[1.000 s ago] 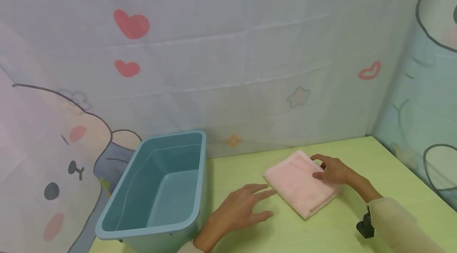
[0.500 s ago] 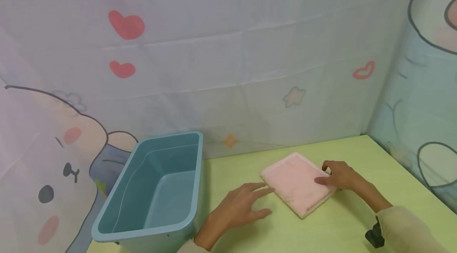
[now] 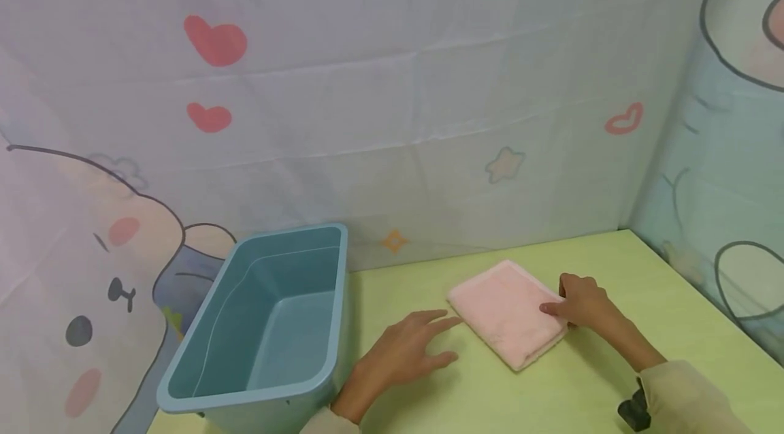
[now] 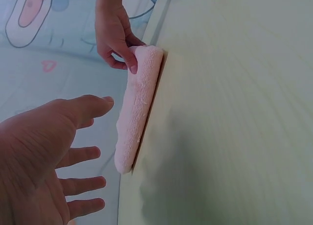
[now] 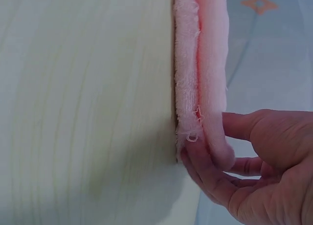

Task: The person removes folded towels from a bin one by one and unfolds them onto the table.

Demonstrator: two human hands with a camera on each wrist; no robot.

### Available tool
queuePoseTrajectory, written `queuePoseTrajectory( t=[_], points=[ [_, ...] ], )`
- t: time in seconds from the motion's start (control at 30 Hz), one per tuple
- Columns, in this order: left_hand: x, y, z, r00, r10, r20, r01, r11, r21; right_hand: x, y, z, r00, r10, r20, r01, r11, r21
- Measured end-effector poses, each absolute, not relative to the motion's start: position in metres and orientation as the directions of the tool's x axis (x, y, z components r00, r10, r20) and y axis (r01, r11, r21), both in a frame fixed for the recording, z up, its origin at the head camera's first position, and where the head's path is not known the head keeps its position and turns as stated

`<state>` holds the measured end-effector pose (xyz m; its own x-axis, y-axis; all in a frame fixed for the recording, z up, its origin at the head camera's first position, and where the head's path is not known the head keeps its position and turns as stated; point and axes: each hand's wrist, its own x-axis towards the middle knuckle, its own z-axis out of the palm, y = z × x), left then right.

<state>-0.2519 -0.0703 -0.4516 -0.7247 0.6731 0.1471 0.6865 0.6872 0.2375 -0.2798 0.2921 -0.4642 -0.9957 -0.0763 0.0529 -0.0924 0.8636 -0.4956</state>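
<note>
A folded pink towel (image 3: pixel 508 315) lies on the green tabletop, its fluffy layers stacked in the right wrist view. My right hand (image 3: pixel 584 301) pinches the towel's right corner, thumb (image 5: pixel 237 124) on the upper layer. In the right wrist view its other fingers curl around the corner and under the folded layers (image 5: pixel 200 88). Just left of the towel, my left hand (image 3: pixel 404 349) hovers with fingers spread and nothing in it. From the left wrist view, that palm (image 4: pixel 36 151) faces the towel's rounded folded edge (image 4: pixel 139 107), a gap between them.
A blue-green plastic tub (image 3: pixel 339 298) stands to the left, close beside my left forearm, with nothing inside. Behind the table (image 3: pixel 441 413) hangs a printed cloth backdrop (image 3: pixel 429 101). A small black device (image 3: pixel 635 413) sits at my right sleeve.
My right hand has slid along the towel's edge to its right corner and taken hold there. The left hand has drawn back slightly left. The towel stays nearly in place.
</note>
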Motion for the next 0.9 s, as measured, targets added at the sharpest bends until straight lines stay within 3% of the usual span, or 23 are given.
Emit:
queuePoseTrajectory(
  t=[0.2,0.63,0.9],
  points=[
    [-0.254,-0.072,-0.453,-0.754,0.648,0.105,0.649,0.71,0.274,-0.281,0.29,-0.46,-0.994,-0.087,0.07,-0.112,0.825,-0.553],
    [-0.264,-0.075,-0.453,-0.795,0.587,0.155,0.584,0.669,0.459,-0.284,0.265,-0.451,-0.937,-0.234,0.261,-0.349,0.689,-0.635],
    [-0.268,-0.074,-0.456,-0.775,0.598,0.206,0.61,0.62,0.494,-0.276,0.238,-0.44,-0.892,-0.41,0.192,-0.412,0.561,-0.718]
  ],
)
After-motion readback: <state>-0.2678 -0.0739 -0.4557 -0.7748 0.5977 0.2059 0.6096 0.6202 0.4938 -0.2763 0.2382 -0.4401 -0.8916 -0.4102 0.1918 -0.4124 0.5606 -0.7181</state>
